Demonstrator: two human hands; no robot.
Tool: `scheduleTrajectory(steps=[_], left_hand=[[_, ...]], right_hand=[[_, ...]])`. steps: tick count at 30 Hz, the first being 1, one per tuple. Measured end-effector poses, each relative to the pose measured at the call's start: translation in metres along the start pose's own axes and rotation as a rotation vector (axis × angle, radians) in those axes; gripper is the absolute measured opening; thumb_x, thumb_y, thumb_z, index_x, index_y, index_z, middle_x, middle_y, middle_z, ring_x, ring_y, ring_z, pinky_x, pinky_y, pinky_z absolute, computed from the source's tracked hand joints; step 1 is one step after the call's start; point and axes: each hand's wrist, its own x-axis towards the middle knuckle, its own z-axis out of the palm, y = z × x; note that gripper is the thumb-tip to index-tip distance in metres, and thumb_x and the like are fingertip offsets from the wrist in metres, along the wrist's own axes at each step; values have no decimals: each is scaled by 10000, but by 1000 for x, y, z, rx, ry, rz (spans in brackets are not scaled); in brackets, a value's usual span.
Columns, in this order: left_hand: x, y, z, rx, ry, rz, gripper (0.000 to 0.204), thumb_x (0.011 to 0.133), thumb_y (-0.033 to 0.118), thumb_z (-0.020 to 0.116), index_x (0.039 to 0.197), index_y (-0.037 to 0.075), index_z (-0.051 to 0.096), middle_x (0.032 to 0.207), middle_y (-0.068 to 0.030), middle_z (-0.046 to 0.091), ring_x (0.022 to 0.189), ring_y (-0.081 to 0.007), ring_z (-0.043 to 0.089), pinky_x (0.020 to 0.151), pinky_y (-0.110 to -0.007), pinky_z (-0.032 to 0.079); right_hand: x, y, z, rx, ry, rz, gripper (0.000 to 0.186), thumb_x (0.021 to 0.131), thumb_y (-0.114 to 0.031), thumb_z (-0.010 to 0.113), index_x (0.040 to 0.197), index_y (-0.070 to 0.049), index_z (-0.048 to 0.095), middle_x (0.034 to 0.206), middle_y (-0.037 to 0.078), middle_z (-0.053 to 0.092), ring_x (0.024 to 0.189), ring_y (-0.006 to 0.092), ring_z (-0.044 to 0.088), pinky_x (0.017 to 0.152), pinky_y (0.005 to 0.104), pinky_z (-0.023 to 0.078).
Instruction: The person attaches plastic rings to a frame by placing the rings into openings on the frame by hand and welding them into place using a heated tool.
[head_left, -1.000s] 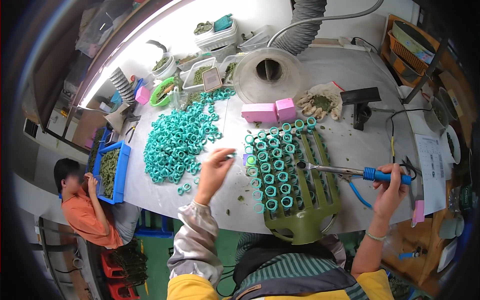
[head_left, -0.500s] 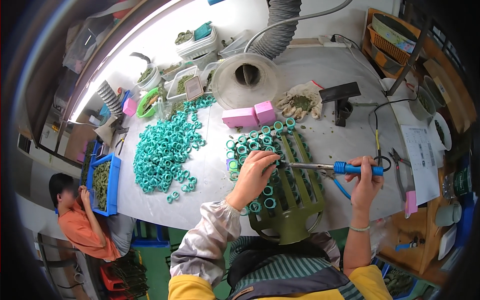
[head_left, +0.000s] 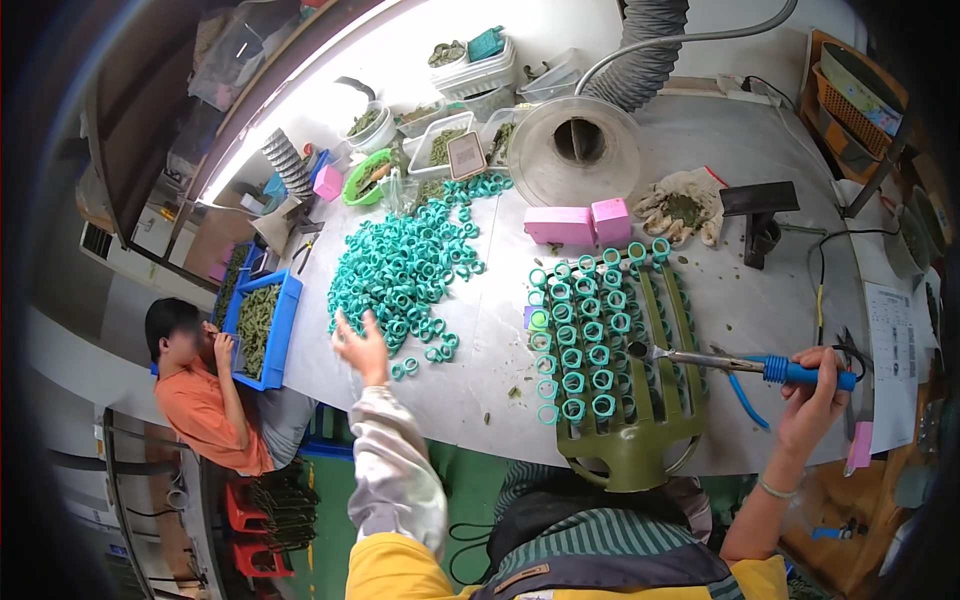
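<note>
My left hand (head_left: 362, 348) reaches to the near edge of a large pile of teal rings (head_left: 400, 270), its fingers apart and nothing seen in them. A blue-handled soldering iron (head_left: 782, 369) is gripped in my right hand (head_left: 812, 398). Its metal shaft points left, and its dark, rounded tip lies over an olive-green slotted frame (head_left: 625, 450). Rows of teal rings (head_left: 573, 357) line the left part and far end of that frame. Whether the tip touches the frame I cannot tell.
Behind the frame stand pink blocks (head_left: 560, 226), a funnel-shaped duct mouth (head_left: 530, 165), a stained glove (head_left: 680, 205) and a black stand (head_left: 758, 205). Tubs of green pieces (head_left: 440, 140) line the back. At the left, a co-worker in orange (head_left: 210, 410) sits by a blue tray (head_left: 283, 340).
My left hand has left the frame and moved left to the ring pile, its fingers now spread. The view has swung left. My right hand still holds the soldering iron over the frame.
</note>
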Motion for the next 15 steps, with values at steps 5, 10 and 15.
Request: scheduleTrajectory(steps=[5,10,15], left_hand=[[-3,-57,23,-479,-357,-322,534,1000,430,520,1335,15,546,1299,-287,554,1245,-403,471,1061,-435,359],[-45,15,31,-284,-327,-60,505,983,417,571,1239,-18,559,1227,-245,497,1128,-370,474,994,-428,383],[-69,81,5,-421,-530,172,456,948,381,629,1272,65,576,1244,-223,492,1180,-369,455,1034,-442,357]], right_hand=[[1,4,-2,-4,-20,4,260,954,-206,609,748,-49,626,771,44,629,688,119,622,393,180,392],[-3,-2,1,-16,-38,-10,265,956,-214,610,749,-49,631,774,45,631,687,111,619,395,181,396],[-3,-5,2,-32,-43,-2,286,957,-231,610,738,-48,630,765,44,631,654,107,614,395,178,404]])
